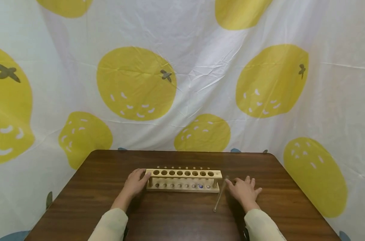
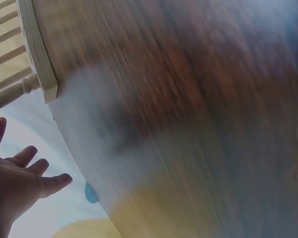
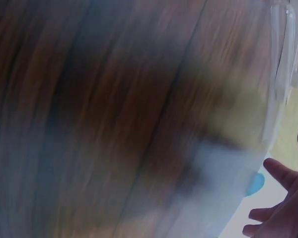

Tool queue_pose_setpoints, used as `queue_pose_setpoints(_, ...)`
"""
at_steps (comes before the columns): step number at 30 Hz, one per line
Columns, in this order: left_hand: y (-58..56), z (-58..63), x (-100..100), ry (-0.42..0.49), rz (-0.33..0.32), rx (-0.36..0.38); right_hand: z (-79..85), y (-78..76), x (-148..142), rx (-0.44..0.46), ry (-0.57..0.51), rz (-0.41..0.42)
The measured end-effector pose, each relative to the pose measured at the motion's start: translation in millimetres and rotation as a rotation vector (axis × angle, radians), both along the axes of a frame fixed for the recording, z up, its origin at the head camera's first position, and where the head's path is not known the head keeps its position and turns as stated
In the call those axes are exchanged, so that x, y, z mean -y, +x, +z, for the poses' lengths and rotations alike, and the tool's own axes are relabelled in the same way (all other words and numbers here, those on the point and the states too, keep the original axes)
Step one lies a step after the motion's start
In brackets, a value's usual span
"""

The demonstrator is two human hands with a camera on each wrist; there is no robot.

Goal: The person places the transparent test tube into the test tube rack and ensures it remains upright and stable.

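A pale wooden test tube rack (image 1: 183,174) stands on the dark table, with a row of round holes in its top bar and hollows in its base. My left hand (image 1: 136,182) rests at the rack's left end, thumb tip against the top bar. In the left wrist view the fingers of that hand (image 2: 20,183) are spread loosely beside the rack's post. To the right of the rack a clear glass tube (image 1: 220,195) slants towards me. My right hand (image 1: 244,192) is beside it, fingers spread, its nearest fingertip right at the tube's upper part.
A small blue spot (image 1: 201,186) shows in one hollow of the rack's base. Several short pegs (image 1: 179,167) line the rack's back. Beyond the wood-grain table (image 1: 182,221) hangs a white curtain (image 1: 197,67) with yellow lemons.
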State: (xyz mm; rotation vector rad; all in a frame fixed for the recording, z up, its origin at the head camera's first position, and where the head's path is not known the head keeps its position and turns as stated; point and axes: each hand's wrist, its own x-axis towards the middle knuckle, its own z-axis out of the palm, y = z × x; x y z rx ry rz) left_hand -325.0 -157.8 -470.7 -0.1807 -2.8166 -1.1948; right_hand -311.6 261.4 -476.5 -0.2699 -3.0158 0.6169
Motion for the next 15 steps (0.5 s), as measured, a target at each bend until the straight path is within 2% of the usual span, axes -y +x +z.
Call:
queue_pose_setpoints(7, 1.0, 2.7, -2.3, 0.044, 0.015, -0.007, -3.0, -0.8, 14.6, 0.05, 0.018, -0.059)
queue_pose_setpoints(15, 2.6, 3.7, -4.0, 0.069, 0.019, -0.001, -4.3, -1.7, 26.2, 0.066, 0.035, -0.086)
